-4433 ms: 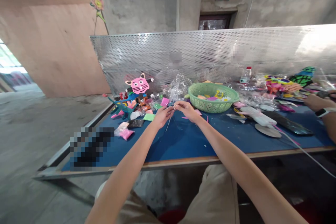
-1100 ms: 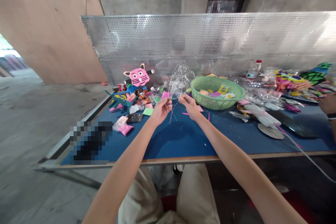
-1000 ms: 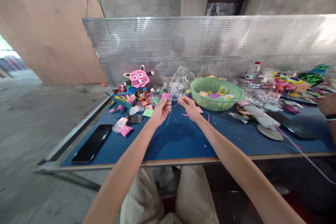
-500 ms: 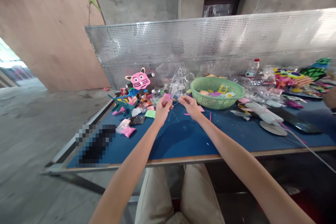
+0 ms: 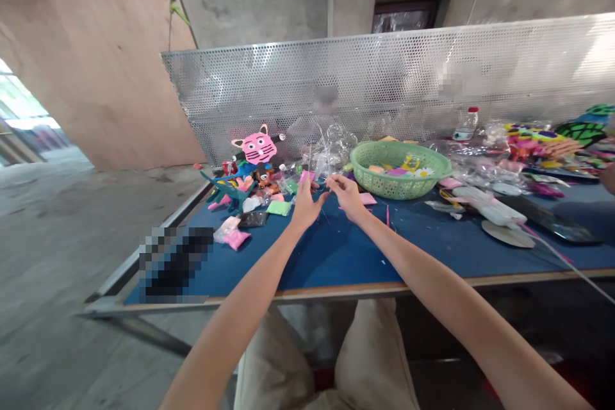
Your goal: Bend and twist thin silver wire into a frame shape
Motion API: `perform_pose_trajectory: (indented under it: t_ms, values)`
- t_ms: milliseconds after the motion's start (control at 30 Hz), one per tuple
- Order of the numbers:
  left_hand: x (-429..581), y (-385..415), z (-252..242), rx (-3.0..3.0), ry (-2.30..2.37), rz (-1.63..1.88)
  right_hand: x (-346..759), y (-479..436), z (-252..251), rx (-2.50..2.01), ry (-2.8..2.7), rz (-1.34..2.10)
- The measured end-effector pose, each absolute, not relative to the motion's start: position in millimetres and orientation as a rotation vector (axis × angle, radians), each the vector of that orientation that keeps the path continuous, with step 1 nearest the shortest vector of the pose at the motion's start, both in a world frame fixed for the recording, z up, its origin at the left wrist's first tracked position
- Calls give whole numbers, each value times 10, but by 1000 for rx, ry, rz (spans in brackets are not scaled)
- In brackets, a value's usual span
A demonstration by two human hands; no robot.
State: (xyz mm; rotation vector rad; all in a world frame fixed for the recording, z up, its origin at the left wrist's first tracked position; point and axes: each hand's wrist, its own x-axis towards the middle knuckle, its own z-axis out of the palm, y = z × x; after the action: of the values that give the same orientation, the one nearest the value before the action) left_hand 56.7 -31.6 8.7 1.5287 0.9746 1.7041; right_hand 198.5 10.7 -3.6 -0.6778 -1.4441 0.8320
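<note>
My left hand (image 5: 307, 202) is raised over the blue table (image 5: 336, 256), fingers together and pointing up, thumb out to the right. A thin wire (image 5: 310, 160) rises from its fingertips. My right hand (image 5: 344, 193) is close beside it, thumb and forefinger pinched on the same wire's other end. Both hands hover just in front of a heap of clear plastic bags (image 5: 331, 147) and left of a green basket (image 5: 400, 168).
A pink cat cut-out (image 5: 258, 147) and coloured foam pieces lie at the back left, with small packets (image 5: 230, 236) nearer. A dark flat object (image 5: 173, 262) lies near the left corner. A glue gun (image 5: 485, 206) with its cord, a phone (image 5: 560, 225) and another person's hand (image 5: 609, 178) are at the right. A perforated metal screen (image 5: 384, 90) stands behind.
The wire hung down between my hands before; now it points up above my left fingertips. My left hand has turned upright, and my right hand has stayed pinched beside it.
</note>
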Motion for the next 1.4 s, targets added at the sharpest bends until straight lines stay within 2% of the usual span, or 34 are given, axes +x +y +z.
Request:
perform_pose_trajectory:
  t_ms: [767,1100,1400]
  values:
    - [579,-326,96,1555,868,1661,2144,53,110,-678,-1646,750]
    - [496,-300,49,1977,1036,1663,2183,44,132,-671,-1732,617]
    - [446,-207,25,2142,1099,1657,2170,48,132,-690,-1737,643]
